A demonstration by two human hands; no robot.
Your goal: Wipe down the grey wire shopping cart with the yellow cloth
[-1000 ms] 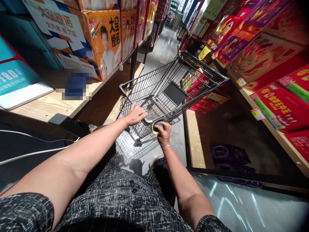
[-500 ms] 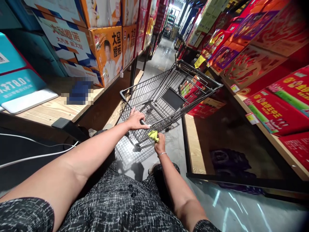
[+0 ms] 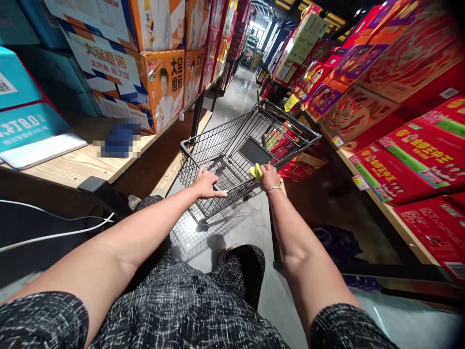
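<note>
A dark wire shopping cart [image 3: 254, 151] stands tilted across the aisle in front of me, its basket holding nothing that I can make out. My left hand [image 3: 207, 185] is closed over the near rim of the cart, thumb along the bar. At the cart's right side, my right hand [image 3: 270, 177] grips a crumpled yellow-green cloth [image 3: 255, 171] against or just above the rim; whether it touches the metal I cannot tell.
Orange and white drink cartons [image 3: 166, 89] are stacked on the left wooden shelf, near a white flat device [image 3: 43, 151] and a blurred dark blue object [image 3: 119, 139]. White cables [image 3: 54, 237] hang below. Red gift boxes [image 3: 410, 155] line the right shelf. The tiled aisle [image 3: 240, 89] runs ahead.
My right hand has moved up and right with the cloth, from below the near rim to the cart's right side. My left hand stays on the rim. The view has shifted slightly.
</note>
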